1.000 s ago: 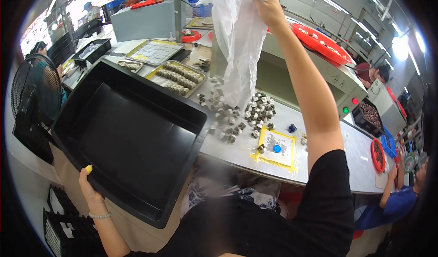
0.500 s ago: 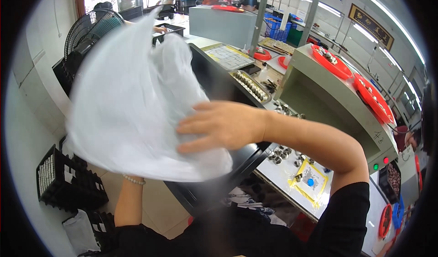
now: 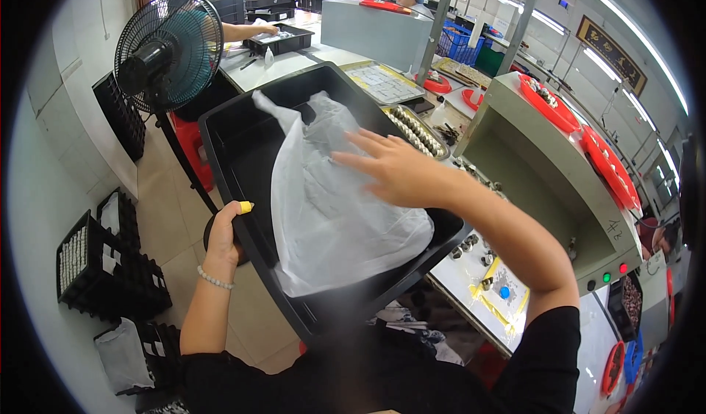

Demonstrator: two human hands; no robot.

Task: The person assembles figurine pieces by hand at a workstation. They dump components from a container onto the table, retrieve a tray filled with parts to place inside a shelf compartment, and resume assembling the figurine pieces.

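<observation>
While the large black plastic tray (image 3: 243, 138) hangs out past the near edge of the table (image 3: 471, 285), the left hand (image 3: 224, 234) clamps its rim on the left side, thumb on top, a yellow cap on the fingertip. That's a one-handed hold on a big, stiff, shallow tray, so it looks light enough, but it will want to tip at the far end; a grip nearer the middle of the long rim seems the steadier place.

Inside the tray lies the thin translucent white plastic bag (image 3: 331, 208), limp and crumpled, spread from the middle toward the near right corner. The right hand (image 3: 401, 171) is laid flat on its upper edge, fingers splayed and open, pressing rather than pinching. That film looks featherlight, slippery and floppy, likely to slide or billow, so it is best taken by a bunched fold or by its tail near the far end.

Beyond the tray, small grey metal parts (image 3: 471, 245) sit scattered on the table by a yellow-taped square (image 3: 500, 296). A black standing fan (image 3: 168, 50) stands on the floor to the left, black crates (image 3: 110, 267) below it.
</observation>
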